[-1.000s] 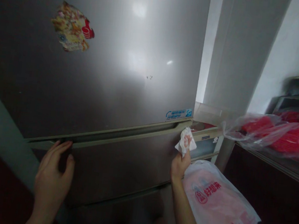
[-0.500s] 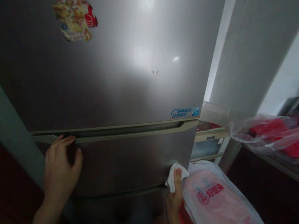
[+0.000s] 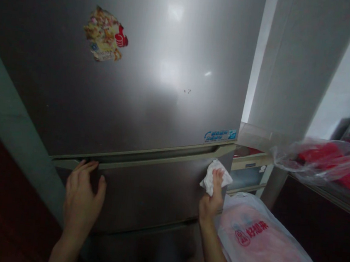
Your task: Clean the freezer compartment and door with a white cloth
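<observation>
A silver fridge (image 3: pixel 155 83) fills the view, with a middle drawer front (image 3: pixel 152 195) below its big upper door. My left hand (image 3: pixel 82 196) lies flat on the left end of that drawer, fingertips at the handle groove. My right hand (image 3: pixel 210 199) presses a crumpled white tissue (image 3: pixel 215 179) against the drawer's right end, just below the groove. A torn colourful sticker (image 3: pixel 105 35) sits high on the upper door, and a small blue label (image 3: pixel 220 135) is at its lower right corner.
A pink-and-white printed plastic bag (image 3: pixel 262 248) lies right of the fridge, near my right forearm. Red things in clear plastic (image 3: pixel 325 161) rest on a dark shelf at the right. A pale wall panel (image 3: pixel 294 64) stands behind, and a pale post (image 3: pixel 15 131) runs along the left.
My right hand with the tissue went down the drawer's right end and has come back up near the groove. My left hand stays on the drawer's left end.
</observation>
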`<state>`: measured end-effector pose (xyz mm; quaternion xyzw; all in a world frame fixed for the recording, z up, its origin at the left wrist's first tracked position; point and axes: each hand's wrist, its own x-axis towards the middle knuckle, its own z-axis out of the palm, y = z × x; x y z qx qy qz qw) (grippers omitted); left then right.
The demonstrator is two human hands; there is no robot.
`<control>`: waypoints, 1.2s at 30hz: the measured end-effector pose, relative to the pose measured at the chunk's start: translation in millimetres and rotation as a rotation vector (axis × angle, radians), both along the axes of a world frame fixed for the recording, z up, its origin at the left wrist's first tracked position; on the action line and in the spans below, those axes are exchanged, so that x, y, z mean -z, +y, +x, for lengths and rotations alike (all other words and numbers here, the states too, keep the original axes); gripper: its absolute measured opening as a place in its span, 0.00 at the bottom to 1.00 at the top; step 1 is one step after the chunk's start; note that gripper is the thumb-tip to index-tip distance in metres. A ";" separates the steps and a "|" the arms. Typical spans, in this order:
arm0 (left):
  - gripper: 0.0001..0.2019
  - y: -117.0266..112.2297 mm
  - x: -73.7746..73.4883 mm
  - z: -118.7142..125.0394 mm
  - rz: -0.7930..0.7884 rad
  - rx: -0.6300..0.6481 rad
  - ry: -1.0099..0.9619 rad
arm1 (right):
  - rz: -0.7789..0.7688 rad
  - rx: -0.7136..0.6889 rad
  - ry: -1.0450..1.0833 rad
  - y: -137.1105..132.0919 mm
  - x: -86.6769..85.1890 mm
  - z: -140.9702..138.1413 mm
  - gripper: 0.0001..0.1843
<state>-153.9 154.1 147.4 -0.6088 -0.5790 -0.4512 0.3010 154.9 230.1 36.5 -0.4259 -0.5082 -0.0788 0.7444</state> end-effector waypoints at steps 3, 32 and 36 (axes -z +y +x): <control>0.19 1.0 0.4 0.4 -0.002 -0.002 -0.004 | 0.044 0.015 -0.054 9.3 -44.7 12.4 0.44; 0.18 -1.4 -0.6 1.2 -0.032 0.005 -0.009 | 0.003 -0.025 -0.210 -7.6 12.6 -12.4 0.34; 0.18 -0.7 -1.0 2.0 -0.038 -0.002 -0.014 | 0.044 -0.028 -0.284 0.3 -33.6 -6.5 0.34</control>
